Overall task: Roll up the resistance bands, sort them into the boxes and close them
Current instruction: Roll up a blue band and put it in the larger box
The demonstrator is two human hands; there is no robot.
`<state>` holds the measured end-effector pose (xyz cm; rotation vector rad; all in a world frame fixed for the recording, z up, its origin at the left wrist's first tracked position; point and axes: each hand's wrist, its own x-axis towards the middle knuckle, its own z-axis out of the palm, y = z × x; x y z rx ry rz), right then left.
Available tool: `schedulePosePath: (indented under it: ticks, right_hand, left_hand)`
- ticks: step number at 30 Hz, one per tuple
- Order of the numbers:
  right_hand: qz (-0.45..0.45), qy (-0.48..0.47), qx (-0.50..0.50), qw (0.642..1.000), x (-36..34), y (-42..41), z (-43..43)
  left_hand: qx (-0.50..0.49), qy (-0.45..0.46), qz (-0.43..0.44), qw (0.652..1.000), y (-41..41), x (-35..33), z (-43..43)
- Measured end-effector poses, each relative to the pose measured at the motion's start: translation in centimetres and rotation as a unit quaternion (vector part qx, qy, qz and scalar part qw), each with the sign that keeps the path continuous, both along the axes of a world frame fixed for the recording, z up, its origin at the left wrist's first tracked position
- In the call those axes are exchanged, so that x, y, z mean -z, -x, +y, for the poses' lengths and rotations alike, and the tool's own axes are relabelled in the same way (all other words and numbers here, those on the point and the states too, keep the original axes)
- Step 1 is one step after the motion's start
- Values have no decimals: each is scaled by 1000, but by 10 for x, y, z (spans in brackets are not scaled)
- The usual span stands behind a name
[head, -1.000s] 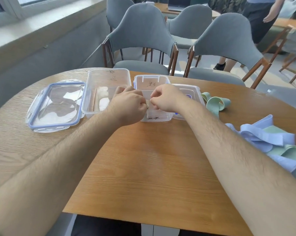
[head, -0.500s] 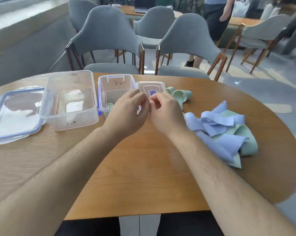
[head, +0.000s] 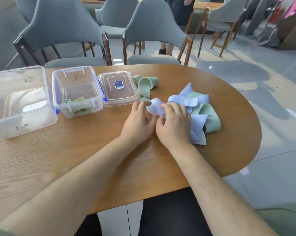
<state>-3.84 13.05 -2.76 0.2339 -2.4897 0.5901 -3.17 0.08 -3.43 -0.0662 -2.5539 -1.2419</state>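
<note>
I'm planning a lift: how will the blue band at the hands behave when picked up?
Likely floppy: the blue band lies in soft folds and loops. Probably light, since thin loops stand unsupported. It may drag the green band tangled with it.

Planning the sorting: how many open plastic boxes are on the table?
2. A large box at the far left, and a smaller blue-clipped box just right of it, holding a rolled green band. Others may lie outside the frame on the left.
</note>
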Motion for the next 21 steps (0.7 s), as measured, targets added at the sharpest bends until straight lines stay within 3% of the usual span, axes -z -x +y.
schedulePosePath:
  ticks: [3,11,16,21]
  right_hand:
    - [-29,10,3,1000,6,5,7]
    - [25,-3,6,1000,18,5,10]
    - [19,24,-15,999,9,9,6]
    - [21,117,-82,990,-8,17,2]
  left_hand:
    - [2,39,-4,999,8,0,4]
    - [5,60,42,997,15,8,2]
    - [-36,89,151,984,7,7,2]
    - [-49,12,66,997,1,-6,-1]
